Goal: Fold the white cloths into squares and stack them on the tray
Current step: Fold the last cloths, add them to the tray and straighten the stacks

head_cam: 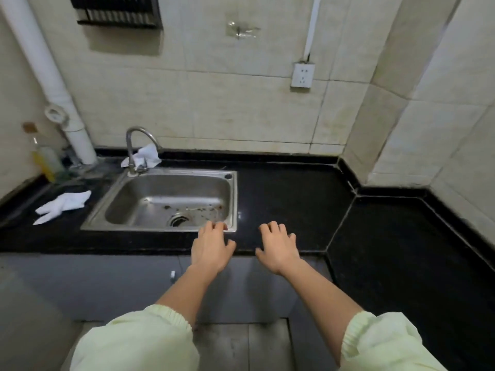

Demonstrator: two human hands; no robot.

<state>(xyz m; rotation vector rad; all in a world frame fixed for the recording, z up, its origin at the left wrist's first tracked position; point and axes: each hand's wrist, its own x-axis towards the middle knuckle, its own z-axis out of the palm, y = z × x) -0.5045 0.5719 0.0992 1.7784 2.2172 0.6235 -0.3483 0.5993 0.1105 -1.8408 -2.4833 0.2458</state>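
**Both hands empty at counter front; cloths not yet picked up**

Grip: my left hand [211, 247] and right hand [278, 247] are palm-down with fingers loosely spread and slightly bent. Neither holds anything. The left fingertips sit at the front right corner of the sink [232, 199]; I cannot tell whether they touch the rim. The right hand is over the bare black counter [294, 196], just beside the left.

Task items: one white cloth [63, 206] lies crumpled on the counter to the left of the sink, well away from both hands. A second white cloth [143, 156] is bunched behind the faucet [136, 141], against the back wall. No tray is in view.

Judgement: hands look parked at a neutral start and folding has not begun.

Room: the widest flat stretch is right of the sink, running to the corner, so it looks like the best folding spot. The left side is cramped by a bottle [45, 159] and a pipe [53, 84]. Reaching the rear cloth means crossing the basin and clearing the faucet.
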